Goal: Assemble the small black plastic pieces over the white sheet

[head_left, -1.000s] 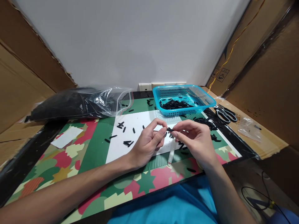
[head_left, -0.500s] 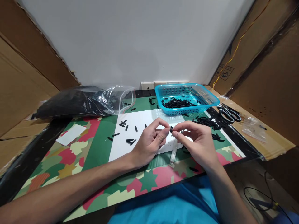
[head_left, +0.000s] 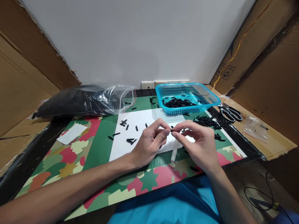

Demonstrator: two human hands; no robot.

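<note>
- Black small plastic piece (head_left: 171,129) is pinched between both hands at mid-table, held up off the white paper sheet (head_left: 140,124), probably so both ends can be worked at once.
- left hand (head_left: 149,143): thumb and forefinger closed on the piece's left end, other fingers curled in, wrist resting near the mat.
- right hand (head_left: 198,144): thumb and forefinger tips closed on the right end; remaining fingers fanned loose.
- Clear thin plastic tube (head_left: 174,151) hangs under the right hand, lower end touching the green-and-red patterned mat (head_left: 70,155); cannot tell how it is gripped.
- Loose black pieces (head_left: 127,127) lie scattered on the sheet, left of the hands, within easy reach.
- Blue perforated plastic basket (head_left: 205,104), far right, holds more black pieces.
- Clear plastic bag of black pieces (head_left: 81,101) lies far left, mouth open toward the sheet.
- Black-handled scissors (head_left: 230,113) lie right of the basket.
- White paper scrap (head_left: 71,133) sits near left.
</note>
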